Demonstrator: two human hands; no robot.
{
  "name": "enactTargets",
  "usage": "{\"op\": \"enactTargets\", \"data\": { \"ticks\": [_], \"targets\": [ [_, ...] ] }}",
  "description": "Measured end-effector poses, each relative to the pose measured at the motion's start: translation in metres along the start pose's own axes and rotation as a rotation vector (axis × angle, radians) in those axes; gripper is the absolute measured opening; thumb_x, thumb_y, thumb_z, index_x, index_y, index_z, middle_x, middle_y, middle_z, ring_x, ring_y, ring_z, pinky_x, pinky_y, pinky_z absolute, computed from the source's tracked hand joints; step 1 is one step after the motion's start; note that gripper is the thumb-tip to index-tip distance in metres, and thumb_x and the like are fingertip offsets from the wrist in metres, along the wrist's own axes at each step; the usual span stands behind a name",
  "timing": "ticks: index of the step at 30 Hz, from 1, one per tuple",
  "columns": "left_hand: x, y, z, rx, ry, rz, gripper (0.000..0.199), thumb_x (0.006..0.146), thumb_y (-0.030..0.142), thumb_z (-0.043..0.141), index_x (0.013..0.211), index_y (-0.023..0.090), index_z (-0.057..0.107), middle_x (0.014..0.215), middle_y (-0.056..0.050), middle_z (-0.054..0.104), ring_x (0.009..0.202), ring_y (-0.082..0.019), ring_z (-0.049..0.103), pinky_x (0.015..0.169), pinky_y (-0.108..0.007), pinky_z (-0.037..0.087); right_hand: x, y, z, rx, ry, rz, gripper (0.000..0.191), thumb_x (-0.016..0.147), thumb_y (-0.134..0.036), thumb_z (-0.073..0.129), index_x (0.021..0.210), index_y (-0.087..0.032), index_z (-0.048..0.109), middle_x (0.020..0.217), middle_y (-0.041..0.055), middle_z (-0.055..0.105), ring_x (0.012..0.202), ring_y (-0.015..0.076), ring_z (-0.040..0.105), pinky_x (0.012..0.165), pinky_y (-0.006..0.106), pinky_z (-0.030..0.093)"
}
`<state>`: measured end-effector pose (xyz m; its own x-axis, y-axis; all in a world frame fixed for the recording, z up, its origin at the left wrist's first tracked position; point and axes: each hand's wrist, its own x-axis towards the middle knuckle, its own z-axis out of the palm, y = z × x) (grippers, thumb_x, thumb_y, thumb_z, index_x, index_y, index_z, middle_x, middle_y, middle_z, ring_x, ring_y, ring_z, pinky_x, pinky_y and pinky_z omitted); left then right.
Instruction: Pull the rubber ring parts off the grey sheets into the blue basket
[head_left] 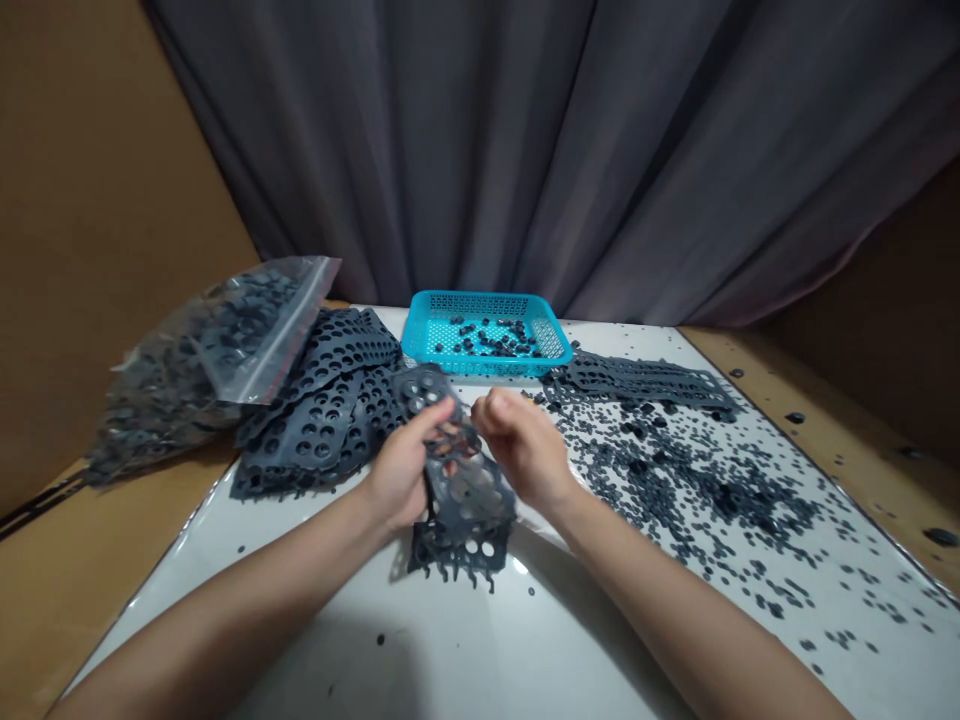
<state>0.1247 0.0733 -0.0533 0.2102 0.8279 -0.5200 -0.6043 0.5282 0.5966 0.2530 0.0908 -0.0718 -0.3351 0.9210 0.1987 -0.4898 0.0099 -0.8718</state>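
My left hand [405, 468] grips a dark grey perforated rubber sheet [466, 490] that hangs with ragged, fringed lower edges. My right hand [521, 452] is curled closed at the sheet's upper part, fingertips pinched against it. Whether a small disc lies between those fingers is hidden. Both hands are raised a little above the white table top [465, 640]. Many round holes pierce the sheet, and my fingers cover part of it.
A stack of punched sheets [315, 415] lies left of my hands, beside a zip bag of dark pieces [225, 345]. A turquoise basket [487, 303] holds small discs. Another sheet [637, 380] and many scattered discs [675, 470] lie to the right. Curtain and cardboard walls stand behind.
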Motion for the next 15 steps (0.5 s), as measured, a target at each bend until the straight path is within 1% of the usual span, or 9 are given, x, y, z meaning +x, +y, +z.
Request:
{"op": "enactTargets", "data": {
  "ticks": [2,3,5,6,8,10,12,14,15],
  "targets": [
    [0.001,0.006,0.0,-0.024,0.061,0.096,0.029,0.081,0.031,0.051,0.061,0.011,0.057,0.05,-0.002,0.055,0.043,-0.011,0.054,0.044,-0.02,0.042,0.003,-0.006,-0.002,0.073,0.007,-0.076,0.038,0.084,-0.035,0.049,0.055,-0.02,0.029,0.053,-0.0051,0.021,0.049,0.0102,0.021,0.052,0.027,0.026],
    [0.002,0.008,0.0,-0.018,0.089,0.15,0.027,0.08,0.031,0.053,0.062,0.011,0.057,0.05,-0.002,0.056,0.044,-0.011,0.054,0.043,-0.019,0.041,0.005,-0.01,-0.004,0.065,0.001,-0.111,0.038,0.086,-0.035,0.046,0.056,-0.02,0.029,0.054,-0.0047,0.021,0.05,0.0106,0.022,0.053,0.027,0.026],
    [0.002,0.01,-0.001,0.01,0.118,0.213,0.024,0.076,0.03,0.058,0.061,0.012,0.057,0.051,-0.002,0.057,0.044,-0.01,0.055,0.039,-0.018,0.038,0.012,-0.015,-0.012,-0.034,-0.006,-0.178,0.037,0.088,-0.037,0.044,0.058,-0.02,0.032,0.056,-0.0039,0.024,0.051,0.0112,0.023,0.054,0.028,0.025],
    [0.002,0.01,-0.001,0.019,0.112,0.217,0.024,0.074,0.03,0.061,0.06,0.012,0.056,0.05,-0.001,0.058,0.044,-0.011,0.055,0.039,-0.017,0.037,0.018,-0.017,-0.019,-0.114,0.0,-0.213,0.037,0.087,-0.04,0.045,0.058,-0.02,0.034,0.057,-0.0035,0.026,0.052,0.0115,0.024,0.054,0.028,0.025],
    [0.001,0.008,-0.001,0.023,0.055,0.188,0.026,0.069,0.033,0.065,0.056,0.013,0.054,0.049,-0.001,0.057,0.044,-0.011,0.056,0.04,-0.018,0.04,0.037,-0.019,-0.037,-0.297,0.038,-0.258,0.039,0.084,-0.048,0.049,0.059,-0.021,0.036,0.058,-0.0031,0.028,0.054,0.0119,0.024,0.054,0.027,0.024],
    [-0.001,0.006,-0.001,0.034,0.014,0.172,0.028,0.063,0.036,0.07,0.055,0.014,0.054,0.05,0.0,0.058,0.044,-0.011,0.056,0.044,-0.02,0.045,0.06,-0.019,-0.058,-0.461,0.08,-0.245,0.044,0.079,-0.058,0.052,0.061,-0.021,0.038,0.059,-0.0035,0.028,0.055,0.0121,0.024,0.054,0.026,0.023],
    [-0.003,0.004,-0.001,0.052,0.004,0.184,0.031,0.056,0.037,0.075,0.058,0.014,0.055,0.052,0.001,0.059,0.045,-0.011,0.056,0.048,-0.022,0.047,0.083,-0.019,-0.076,-0.514,0.082,-0.197,0.046,0.073,-0.061,0.058,0.06,-0.021,0.039,0.06,-0.0036,0.029,0.056,0.0118,0.024,0.053,0.026,0.022],
    [-0.005,0.004,-0.002,0.07,-0.003,0.195,0.036,0.051,0.041,0.079,0.061,0.015,0.056,0.053,0.001,0.059,0.046,-0.011,0.056,0.048,-0.021,0.047,0.1,-0.02,-0.087,-0.513,0.064,-0.14,0.048,0.071,-0.062,0.059,0.06,-0.021,0.038,0.06,-0.004,0.029,0.055,0.0111,0.024,0.052,0.025,0.021],
    [-0.005,0.004,-0.002,0.081,-0.013,0.195,0.039,0.049,0.044,0.079,0.062,0.015,0.056,0.052,0.001,0.058,0.045,-0.011,0.055,0.047,-0.021,0.046,0.105,-0.021,-0.088,-0.503,0.05,-0.107,0.048,0.072,-0.063,0.057,0.061,-0.021,0.037,0.059,-0.0045,0.027,0.054,0.0108,0.023,0.051,0.025,0.021]
  ]
}}
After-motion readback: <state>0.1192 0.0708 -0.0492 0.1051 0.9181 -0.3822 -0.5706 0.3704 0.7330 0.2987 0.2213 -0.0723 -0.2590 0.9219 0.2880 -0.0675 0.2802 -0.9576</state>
